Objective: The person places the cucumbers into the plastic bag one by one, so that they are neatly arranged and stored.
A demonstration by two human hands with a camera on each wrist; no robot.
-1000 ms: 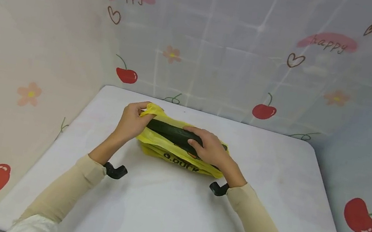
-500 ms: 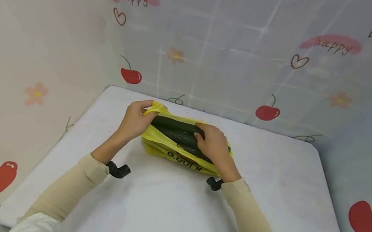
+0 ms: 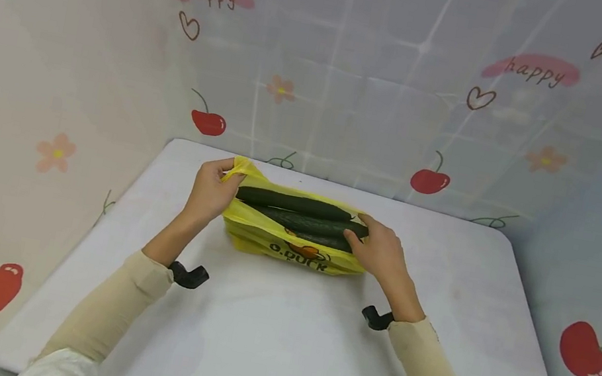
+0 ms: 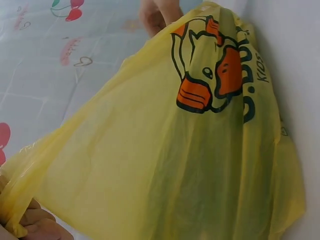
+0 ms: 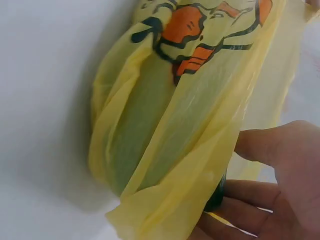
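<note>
A yellow plastic bag (image 3: 245,229) with a duck print and "G.DUCK" lettering lies on its side on the white table. Through its mouth show long dark green cucumbers (image 3: 292,203), side by side. My left hand (image 3: 211,191) pinches the bag's rim at the left end and lifts it, and the left wrist view shows the film stretched from those fingers. At the right end, my right hand (image 3: 383,249) touches a cucumber's end. In the right wrist view the thumb (image 5: 257,145) lies at the bag's edge, apart from the loosely extended fingers beside a dark green tip (image 5: 216,197).
The white tabletop (image 3: 274,338) spreads in front of the bag. A curtain (image 3: 354,90) printed with cherries, hearts and "happy" stands right behind the table, and printed walls flank it. A black wrist mount (image 3: 189,276) sits below each hand.
My right hand has slid to the right along the cucumbers towards their right end, uncovering more of them. The cucumbers lie more evenly side by side. My left hand keeps pinching the bag's rim.
</note>
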